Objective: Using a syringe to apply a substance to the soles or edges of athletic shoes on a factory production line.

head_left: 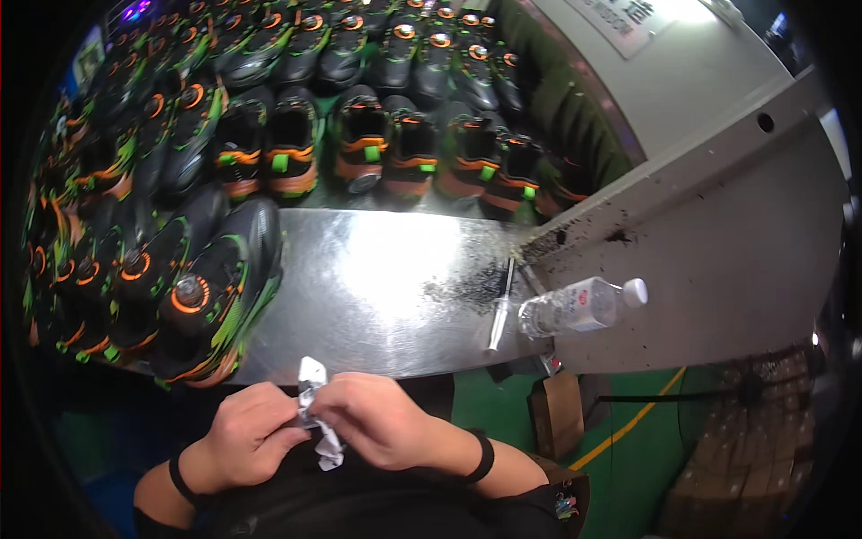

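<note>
A crumpled white piece of paper or tissue [312, 374] with grey marks is pinched between my two hands, just off the near edge of the metal table. My left hand [250, 433] is closed, its thumb and forefinger at the paper's left side. From the right, my right hand [373, 418] grips it too, fingers curled over its middle. One end sticks up above my fingers and the other hangs below. What lies inside the paper, if anything, is hidden. Nearest to my left hand stands a black sneaker [208, 296] with orange and green trim.
Rows of similar sneakers [364, 144] cover the far and left parts of the metal table [359, 314]. A slim pale tool [501, 310] and a clear plastic bottle [575, 308] with a white cap lie at the right. Dark crumbs gather beside the grey panel [709, 260].
</note>
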Demonstrator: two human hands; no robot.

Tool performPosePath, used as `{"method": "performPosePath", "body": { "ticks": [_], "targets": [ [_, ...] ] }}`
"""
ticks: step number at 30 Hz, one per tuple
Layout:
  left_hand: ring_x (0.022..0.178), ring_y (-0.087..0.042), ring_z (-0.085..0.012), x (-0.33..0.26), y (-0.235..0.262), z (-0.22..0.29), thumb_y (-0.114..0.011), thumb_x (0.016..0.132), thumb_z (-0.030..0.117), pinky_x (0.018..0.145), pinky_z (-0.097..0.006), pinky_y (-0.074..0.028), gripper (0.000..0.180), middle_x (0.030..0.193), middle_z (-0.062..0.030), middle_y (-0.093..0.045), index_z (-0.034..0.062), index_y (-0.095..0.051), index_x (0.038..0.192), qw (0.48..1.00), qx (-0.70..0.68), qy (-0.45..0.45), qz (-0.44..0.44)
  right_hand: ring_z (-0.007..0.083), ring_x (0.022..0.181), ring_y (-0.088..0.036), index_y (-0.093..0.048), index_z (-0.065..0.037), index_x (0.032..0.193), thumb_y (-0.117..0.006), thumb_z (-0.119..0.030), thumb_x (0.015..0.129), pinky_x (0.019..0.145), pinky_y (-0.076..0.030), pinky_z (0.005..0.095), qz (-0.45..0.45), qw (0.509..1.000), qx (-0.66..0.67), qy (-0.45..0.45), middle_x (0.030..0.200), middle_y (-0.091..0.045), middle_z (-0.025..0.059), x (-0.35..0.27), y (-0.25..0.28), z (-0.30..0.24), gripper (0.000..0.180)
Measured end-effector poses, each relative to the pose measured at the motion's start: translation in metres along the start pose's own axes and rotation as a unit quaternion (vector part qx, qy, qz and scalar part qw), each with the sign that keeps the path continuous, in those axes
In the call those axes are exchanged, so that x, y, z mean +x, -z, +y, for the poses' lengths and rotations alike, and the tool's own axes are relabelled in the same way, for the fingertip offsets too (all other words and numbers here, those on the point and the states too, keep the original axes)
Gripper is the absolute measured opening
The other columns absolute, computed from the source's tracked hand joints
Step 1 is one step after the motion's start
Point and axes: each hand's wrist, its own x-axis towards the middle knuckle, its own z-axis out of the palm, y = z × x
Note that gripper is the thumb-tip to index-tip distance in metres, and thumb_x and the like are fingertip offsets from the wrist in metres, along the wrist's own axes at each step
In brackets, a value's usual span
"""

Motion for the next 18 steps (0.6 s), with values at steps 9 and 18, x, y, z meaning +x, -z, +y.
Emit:
{"method": "performPosePath", "body": {
  "ticks": [9, 18],
  "targets": [
    [0.066, -0.06, -0.0295, 0.003, -0.005, -0.005, -0.078, 0.07, 0.003, 0.061, -0.036, -0.049, 0.021, 0.075, -0.0128, -0.063, -0.0001, -0.068, 0.087, 1.0, -0.013, 0.023, -0.003, 0.0285, 0.069, -0.057, -0.061, -0.002, 0.105, -0.067, 0.006, 0.066, 0.062, -0.046, 0.0386, 0.002, 0.984, -0.151, 0.092, 0.081, -0.057, 0.0098, -0.001, -0.003, -0.003, 0.04],
    [0.087, -0.066, -0.0341, 0.0, -0.026, -0.011, -0.071, 0.088, 0.015, 0.077, -0.041, -0.052, 0.026, 0.095, -0.0179, -0.068, 0.002, -0.068, 0.11, 0.993, -0.116, 0.037, -0.002, 0.0309, 0.062, -0.062, -0.063, -0.004, 0.107, -0.067, 0.009, 0.075, 0.055, -0.05, 0.0378, 0.049, 0.987, -0.136, 0.065, 0.077, -0.063, 0.016, -0.019, 0.014, 0.008, 0.034]
  ]
}}
